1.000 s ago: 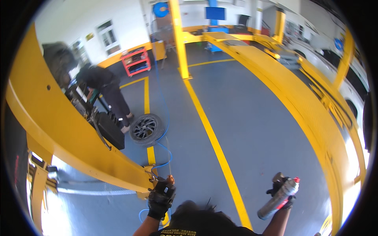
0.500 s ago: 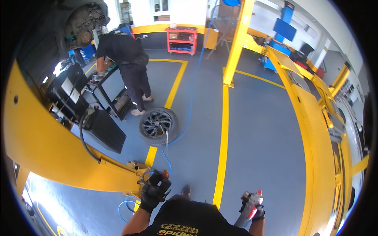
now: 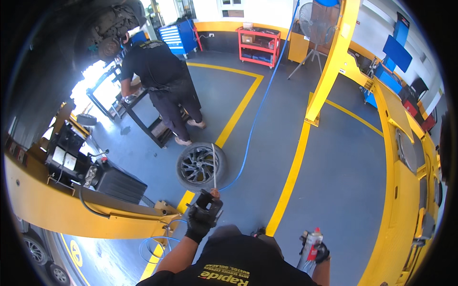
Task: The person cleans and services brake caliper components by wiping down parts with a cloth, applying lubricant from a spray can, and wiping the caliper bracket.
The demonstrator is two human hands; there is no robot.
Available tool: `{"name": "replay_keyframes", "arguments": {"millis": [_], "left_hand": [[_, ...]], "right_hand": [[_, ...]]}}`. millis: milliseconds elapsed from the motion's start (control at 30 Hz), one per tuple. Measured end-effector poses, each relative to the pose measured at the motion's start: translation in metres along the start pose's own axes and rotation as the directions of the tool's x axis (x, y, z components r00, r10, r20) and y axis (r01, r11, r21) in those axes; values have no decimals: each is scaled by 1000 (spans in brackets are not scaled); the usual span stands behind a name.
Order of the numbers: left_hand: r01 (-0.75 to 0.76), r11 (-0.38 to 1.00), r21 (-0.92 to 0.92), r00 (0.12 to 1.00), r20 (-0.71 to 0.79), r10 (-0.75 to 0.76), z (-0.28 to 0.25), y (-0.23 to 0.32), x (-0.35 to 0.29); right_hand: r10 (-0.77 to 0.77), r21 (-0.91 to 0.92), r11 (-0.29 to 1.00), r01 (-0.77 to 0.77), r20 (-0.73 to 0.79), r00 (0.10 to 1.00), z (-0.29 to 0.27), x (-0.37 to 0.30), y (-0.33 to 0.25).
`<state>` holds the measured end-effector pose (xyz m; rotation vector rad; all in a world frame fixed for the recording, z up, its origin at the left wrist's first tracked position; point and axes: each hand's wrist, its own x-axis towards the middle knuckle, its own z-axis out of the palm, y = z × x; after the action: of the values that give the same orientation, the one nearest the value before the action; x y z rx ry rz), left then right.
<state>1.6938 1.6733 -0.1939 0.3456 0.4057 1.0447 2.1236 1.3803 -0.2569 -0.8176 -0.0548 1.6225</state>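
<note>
My left hand [image 3: 202, 220], in a black glove, grips a dark metal brake caliper [image 3: 208, 204] held out in front of me. A thin rod or straw [image 3: 213, 164] sticks up from it. My right hand [image 3: 320, 251], also gloved, holds a silver spray can with a red cap [image 3: 309, 248] low at my right side. A wheel with a dark alloy rim [image 3: 201, 166] lies flat on the grey floor just beyond the caliper.
A person in dark clothes [image 3: 162, 78] bends over a black frame stand [image 3: 143, 119] under a raised car. Yellow lift arms [image 3: 71, 209] lie at left and a yellow post [image 3: 331, 62] at right. A blue hose [image 3: 257, 114] crosses the floor. A red cart [image 3: 259, 45] stands far back.
My view has swung left and down toward the wheel and the other person. My left hand has lifted the caliper higher; my right hand still carries the spray can.
</note>
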Motion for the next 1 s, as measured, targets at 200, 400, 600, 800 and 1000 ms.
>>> {"name": "replay_keyframes", "arguments": {"millis": [200,400,600,800,1000], "left_hand": [[-80,861,503,974,-145,175,47,-1,81],[-15,749,663,925,-275,262,34,25,181],[186,434,881,937,-292,191,34,46,320],[2,997,-83,969,-247,-22,20,52,481],[-170,984,48,945,-277,176,47,68,643]], "right_hand": [[145,-333,935,-122,45,988,38,132,-171],[156,-203,970,-133,100,983,78,276,-211],[208,-126,974,-188,171,963,143,400,-236],[227,-226,957,-180,200,953,154,543,-315],[350,-498,844,-201,225,909,200,717,-449]]}}
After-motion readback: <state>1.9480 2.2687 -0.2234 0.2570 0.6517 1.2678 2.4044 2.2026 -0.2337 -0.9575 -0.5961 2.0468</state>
